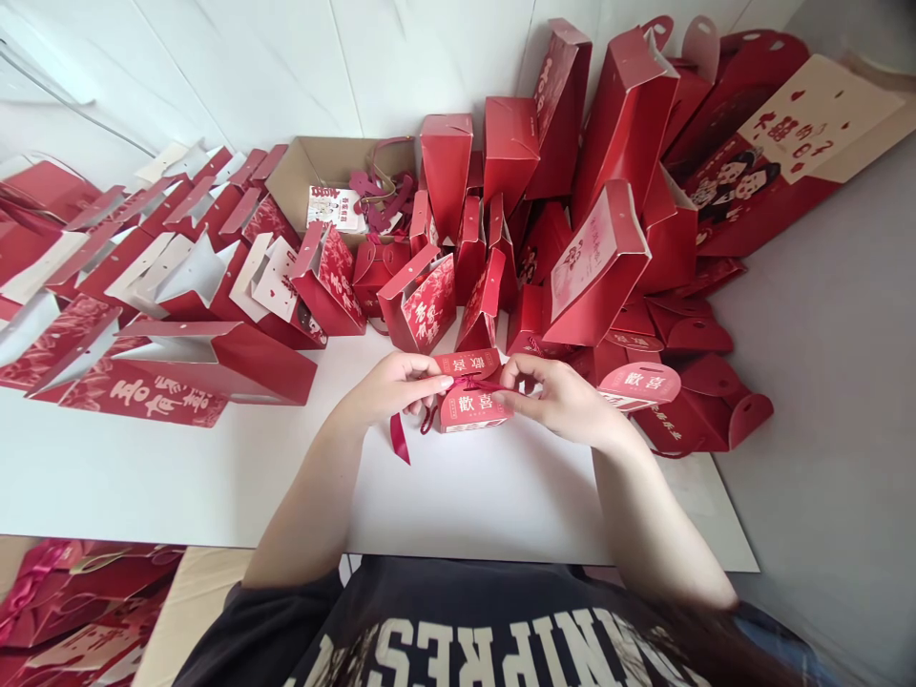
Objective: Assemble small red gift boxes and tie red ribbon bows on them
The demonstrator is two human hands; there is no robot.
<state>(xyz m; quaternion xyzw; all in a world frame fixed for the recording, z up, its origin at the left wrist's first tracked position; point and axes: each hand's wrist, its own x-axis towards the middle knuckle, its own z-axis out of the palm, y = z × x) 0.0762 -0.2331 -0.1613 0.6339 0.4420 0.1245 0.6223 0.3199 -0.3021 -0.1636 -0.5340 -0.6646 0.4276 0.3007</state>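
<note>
A small red gift box (473, 405) with white characters on its flaps sits on the white table (501, 496) between both hands. A dark red ribbon (398, 437) runs across its top and trails down to the left. My left hand (392, 386) pinches the ribbon at the box's left side. My right hand (560, 399) pinches the ribbon at the box's right side, fingers closed.
Many red gift boxes and bags (593, 258) are piled at the back and right of the table. Flat unfolded red boxes (150, 258) lie in rows at the left. An open cardboard carton (336, 176) holds ribbons. More red boxes (72, 601) sit below the table's near left edge.
</note>
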